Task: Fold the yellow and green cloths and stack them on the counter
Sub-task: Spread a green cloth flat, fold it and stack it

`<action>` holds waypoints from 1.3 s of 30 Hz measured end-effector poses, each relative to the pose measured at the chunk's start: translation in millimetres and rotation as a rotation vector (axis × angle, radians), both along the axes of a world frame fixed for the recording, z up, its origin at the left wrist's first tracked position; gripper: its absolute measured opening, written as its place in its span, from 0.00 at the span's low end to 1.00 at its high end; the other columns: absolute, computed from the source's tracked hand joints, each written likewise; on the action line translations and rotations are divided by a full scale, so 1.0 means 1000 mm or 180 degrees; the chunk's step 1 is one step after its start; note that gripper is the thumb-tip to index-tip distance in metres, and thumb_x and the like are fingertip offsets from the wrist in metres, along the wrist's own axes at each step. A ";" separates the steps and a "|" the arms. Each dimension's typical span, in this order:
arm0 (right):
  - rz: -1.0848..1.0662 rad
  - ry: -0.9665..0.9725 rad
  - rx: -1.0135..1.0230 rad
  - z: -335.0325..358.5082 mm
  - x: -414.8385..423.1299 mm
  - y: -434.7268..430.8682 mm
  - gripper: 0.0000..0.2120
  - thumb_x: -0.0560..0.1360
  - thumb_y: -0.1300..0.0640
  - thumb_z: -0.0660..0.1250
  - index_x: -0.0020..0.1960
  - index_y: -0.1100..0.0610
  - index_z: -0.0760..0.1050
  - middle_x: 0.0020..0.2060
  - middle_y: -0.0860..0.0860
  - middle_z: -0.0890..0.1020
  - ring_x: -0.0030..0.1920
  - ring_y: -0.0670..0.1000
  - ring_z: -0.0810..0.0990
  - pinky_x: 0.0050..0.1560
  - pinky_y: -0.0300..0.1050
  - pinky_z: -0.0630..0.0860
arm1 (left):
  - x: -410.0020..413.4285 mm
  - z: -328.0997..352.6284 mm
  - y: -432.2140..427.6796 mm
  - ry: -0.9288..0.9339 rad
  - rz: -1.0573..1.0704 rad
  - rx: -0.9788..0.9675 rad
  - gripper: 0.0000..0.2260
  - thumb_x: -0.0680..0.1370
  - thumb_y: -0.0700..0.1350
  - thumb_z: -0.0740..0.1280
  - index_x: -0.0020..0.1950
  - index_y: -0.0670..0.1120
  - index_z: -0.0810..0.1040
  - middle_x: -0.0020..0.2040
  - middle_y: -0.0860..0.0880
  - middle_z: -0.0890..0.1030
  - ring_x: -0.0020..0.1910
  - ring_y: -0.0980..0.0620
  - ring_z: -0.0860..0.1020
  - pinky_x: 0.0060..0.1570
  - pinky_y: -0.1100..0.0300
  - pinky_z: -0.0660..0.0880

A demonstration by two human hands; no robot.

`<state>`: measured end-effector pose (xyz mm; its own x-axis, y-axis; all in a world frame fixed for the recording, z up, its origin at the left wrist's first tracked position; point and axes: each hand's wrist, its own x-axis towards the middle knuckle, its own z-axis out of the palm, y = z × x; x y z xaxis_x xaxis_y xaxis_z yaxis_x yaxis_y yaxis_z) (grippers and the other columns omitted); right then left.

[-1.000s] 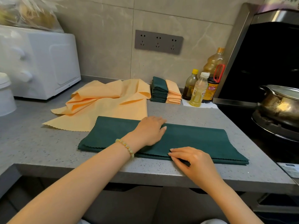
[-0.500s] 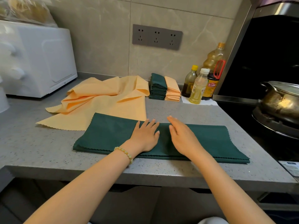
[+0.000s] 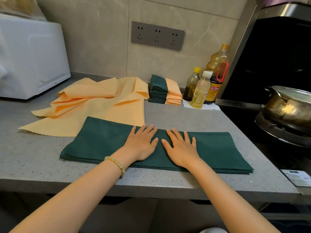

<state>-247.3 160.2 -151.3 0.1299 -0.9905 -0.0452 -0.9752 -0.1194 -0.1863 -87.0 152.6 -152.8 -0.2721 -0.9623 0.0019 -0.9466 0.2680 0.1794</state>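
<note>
A dark green cloth (image 3: 101, 140), folded into a long strip, lies along the front of the grey counter (image 3: 33, 157). My left hand (image 3: 142, 145) and my right hand (image 3: 182, 148) both press flat on its middle, fingers straight and spread, side by side. Behind the strip a yellow cloth (image 3: 94, 106) lies unfolded and rumpled, its near edge tucked under the green strip. At the back stands a stack of folded cloths, green ones (image 3: 158, 89) on the left and yellow ones (image 3: 174, 93) on the right.
A white appliance (image 3: 32, 56) stands at the back left. Three bottles (image 3: 202, 88) stand by the wall, right of the folded stack. On the right is a black stove with a metal pot (image 3: 289, 108). A wall socket strip (image 3: 157, 36) is above.
My right hand left the cloth's near edge and moved up onto its middle, flattening beside the left hand. The left hand spread its fingers flat. The view came closer.
</note>
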 end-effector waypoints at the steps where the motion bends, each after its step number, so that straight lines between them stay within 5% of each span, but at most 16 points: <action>1: -0.0065 0.0014 -0.0006 0.000 -0.007 -0.001 0.28 0.80 0.37 0.42 0.77 0.43 0.45 0.77 0.44 0.46 0.76 0.56 0.41 0.74 0.60 0.38 | 0.001 0.000 0.000 -0.0015 -0.0007 0.0008 0.24 0.83 0.54 0.44 0.79 0.51 0.45 0.79 0.54 0.45 0.77 0.53 0.43 0.75 0.48 0.40; 19: -0.0925 0.0193 -0.0087 0.000 -0.131 -0.005 0.29 0.81 0.41 0.42 0.78 0.53 0.46 0.77 0.49 0.48 0.77 0.49 0.46 0.75 0.52 0.44 | 0.000 0.002 0.001 -0.0064 -0.0021 0.0079 0.24 0.84 0.54 0.43 0.79 0.51 0.45 0.79 0.54 0.45 0.77 0.54 0.43 0.75 0.49 0.40; 24: -0.0871 0.0242 -0.0229 0.009 -0.114 0.003 0.27 0.82 0.45 0.43 0.78 0.55 0.47 0.77 0.50 0.49 0.77 0.50 0.45 0.75 0.53 0.39 | 0.000 0.002 0.003 -0.0069 -0.0025 0.0078 0.24 0.84 0.53 0.44 0.79 0.51 0.46 0.79 0.53 0.45 0.77 0.53 0.43 0.75 0.48 0.40; 31: 0.0194 -0.0231 -0.0173 0.006 -0.004 0.013 0.24 0.83 0.53 0.43 0.78 0.55 0.45 0.77 0.49 0.48 0.77 0.48 0.44 0.74 0.50 0.39 | -0.003 0.003 0.002 -0.0038 -0.0026 0.0064 0.24 0.84 0.53 0.44 0.79 0.50 0.46 0.79 0.52 0.46 0.78 0.52 0.43 0.75 0.48 0.40; 39: 0.0120 -0.0004 -0.0103 0.000 0.007 0.009 0.24 0.83 0.47 0.40 0.78 0.50 0.44 0.77 0.47 0.46 0.77 0.48 0.43 0.75 0.52 0.41 | 0.046 0.002 0.003 -0.0039 -0.0072 0.0096 0.22 0.84 0.55 0.43 0.78 0.57 0.47 0.79 0.54 0.45 0.77 0.52 0.43 0.75 0.45 0.39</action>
